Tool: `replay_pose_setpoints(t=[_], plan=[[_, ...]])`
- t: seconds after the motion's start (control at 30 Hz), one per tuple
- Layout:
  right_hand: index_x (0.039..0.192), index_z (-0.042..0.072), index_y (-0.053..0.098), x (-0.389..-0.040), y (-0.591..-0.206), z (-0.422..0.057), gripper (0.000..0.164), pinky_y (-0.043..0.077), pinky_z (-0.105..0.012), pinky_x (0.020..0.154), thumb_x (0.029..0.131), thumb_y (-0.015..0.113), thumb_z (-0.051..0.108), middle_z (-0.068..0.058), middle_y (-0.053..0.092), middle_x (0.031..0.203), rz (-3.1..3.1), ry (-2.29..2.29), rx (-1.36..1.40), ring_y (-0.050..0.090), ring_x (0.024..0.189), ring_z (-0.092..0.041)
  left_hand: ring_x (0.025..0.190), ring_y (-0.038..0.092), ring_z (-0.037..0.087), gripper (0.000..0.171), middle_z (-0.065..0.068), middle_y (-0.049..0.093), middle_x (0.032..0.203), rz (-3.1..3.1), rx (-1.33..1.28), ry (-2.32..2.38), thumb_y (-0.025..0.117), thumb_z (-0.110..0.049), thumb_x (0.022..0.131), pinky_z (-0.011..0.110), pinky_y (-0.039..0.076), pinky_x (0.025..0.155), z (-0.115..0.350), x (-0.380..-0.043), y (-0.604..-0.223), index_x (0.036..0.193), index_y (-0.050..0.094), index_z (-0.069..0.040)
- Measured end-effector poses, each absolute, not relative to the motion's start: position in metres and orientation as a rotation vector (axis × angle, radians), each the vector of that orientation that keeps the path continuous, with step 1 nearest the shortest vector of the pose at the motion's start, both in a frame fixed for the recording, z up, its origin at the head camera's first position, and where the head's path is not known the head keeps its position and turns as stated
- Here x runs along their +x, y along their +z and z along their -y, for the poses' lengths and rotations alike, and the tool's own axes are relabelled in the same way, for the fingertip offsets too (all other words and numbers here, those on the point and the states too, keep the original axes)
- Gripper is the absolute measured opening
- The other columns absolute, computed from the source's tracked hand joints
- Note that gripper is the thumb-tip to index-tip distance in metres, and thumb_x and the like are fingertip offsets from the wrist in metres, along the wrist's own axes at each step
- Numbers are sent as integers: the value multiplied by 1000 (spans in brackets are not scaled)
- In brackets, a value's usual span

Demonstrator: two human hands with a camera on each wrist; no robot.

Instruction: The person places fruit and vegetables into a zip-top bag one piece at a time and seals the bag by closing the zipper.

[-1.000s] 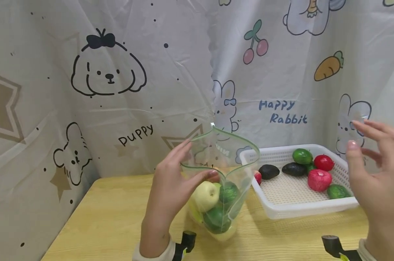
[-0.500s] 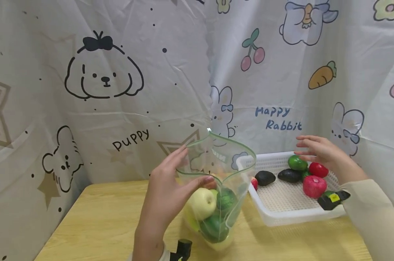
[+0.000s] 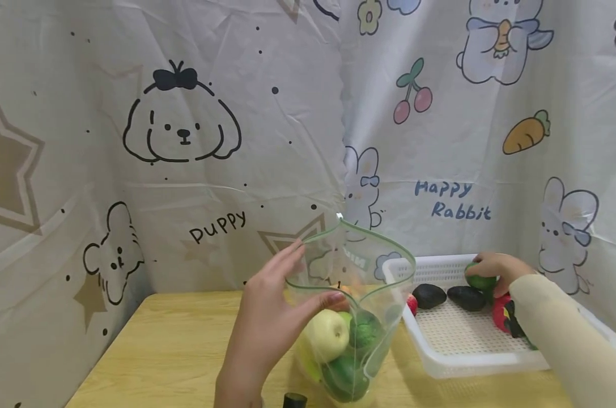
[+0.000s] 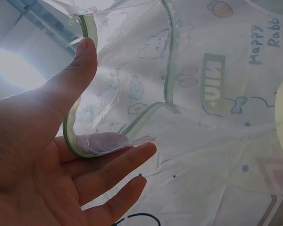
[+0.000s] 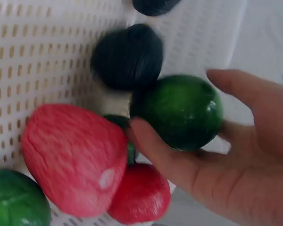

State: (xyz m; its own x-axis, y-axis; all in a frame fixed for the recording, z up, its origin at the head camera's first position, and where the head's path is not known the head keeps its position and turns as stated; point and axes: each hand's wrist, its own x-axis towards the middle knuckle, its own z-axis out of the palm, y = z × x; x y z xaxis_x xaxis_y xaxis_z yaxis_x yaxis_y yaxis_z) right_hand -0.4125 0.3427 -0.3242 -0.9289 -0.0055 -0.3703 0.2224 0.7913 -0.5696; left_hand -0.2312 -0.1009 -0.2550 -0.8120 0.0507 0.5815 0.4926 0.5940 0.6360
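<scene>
A clear zip bag (image 3: 384, 266) with a green-edged mouth stands upright on the table, gaping at the top. Inside it are a pale yellow-green apple-like fruit (image 3: 328, 335), a dark green fruit (image 3: 345, 377) and other green produce. My left hand (image 3: 272, 317) holds the bag's rim at its left side, the thumb across the near edge. Over the white basket (image 3: 440, 365), my right hand (image 3: 504, 272) has its thumb and fingers round a glossy green fruit (image 5: 179, 113). Beside that fruit are a dark avocado (image 5: 129, 59), a pinkish-red fruit (image 5: 75, 157) and a smaller red one (image 5: 141, 193).
Another dark avocado (image 3: 429, 296) lies at the basket's left, near a red fruit (image 3: 412, 304) by the wall. A green fruit (image 5: 16, 200) sits at the near side. The wooden table (image 3: 185, 340) meets a printed curtain (image 3: 211, 181) behind.
My right hand has moved left and down into the basket and taken hold of the green fruit. My left hand keeps its grip on the bag, and the head view has shifted slightly.
</scene>
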Motion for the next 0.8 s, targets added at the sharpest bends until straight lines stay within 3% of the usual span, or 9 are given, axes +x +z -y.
replay_pose_setpoints(t=[0.13, 0.3, 0.4, 0.57, 0.8], plan=[[120, -2, 41, -409, -339, -334, 44, 58, -53, 78, 88, 59, 20, -27, 45, 97, -2466, -867, 165, 57, 87, -42, 125, 47, 15, 85, 2, 52, 140, 2315, -437, -1127, 69, -63, 63, 43, 41, 106, 100, -231, -255, 132, 54, -15], [126, 4, 43, -405, -345, -321, 52, 58, -54, 78, 83, 67, 22, -29, 49, 98, -2353, -785, 152, 61, 82, -46, 125, 47, 15, 85, 1, 51, 141, 2329, -431, -1123, 69, -62, 63, 44, 42, 106, 102, -231, -255, 132, 53, -15], [121, 5, 47, -398, -337, -315, 45, 57, -55, 78, 83, 66, 20, -27, 48, 97, -2378, -726, 101, 61, 83, -47, 125, 47, 16, 85, 1, 50, 141, 2335, -429, -1117, 69, -62, 64, 44, 42, 106, 101, -229, -255, 132, 53, -14], [118, 8, 50, -386, -306, -299, 41, 59, -52, 75, 83, 65, 21, -21, 51, 98, -2482, -597, -63, 60, 84, -41, 126, 46, 18, 86, 2, 50, 142, 2338, -437, -1096, 71, -60, 64, 46, 41, 107, 101, -229, -256, 133, 52, -13], [126, 8, 45, -356, -237, -260, 51, 58, -33, 57, 85, 65, 31, -14, 53, 98, -2812, -473, -508, 53, 78, -23, 127, 45, 22, 86, 6, 48, 143, 2316, -462, -1096, 70, -59, 65, 47, 39, 107, 102, -232, -256, 134, 50, -11]])
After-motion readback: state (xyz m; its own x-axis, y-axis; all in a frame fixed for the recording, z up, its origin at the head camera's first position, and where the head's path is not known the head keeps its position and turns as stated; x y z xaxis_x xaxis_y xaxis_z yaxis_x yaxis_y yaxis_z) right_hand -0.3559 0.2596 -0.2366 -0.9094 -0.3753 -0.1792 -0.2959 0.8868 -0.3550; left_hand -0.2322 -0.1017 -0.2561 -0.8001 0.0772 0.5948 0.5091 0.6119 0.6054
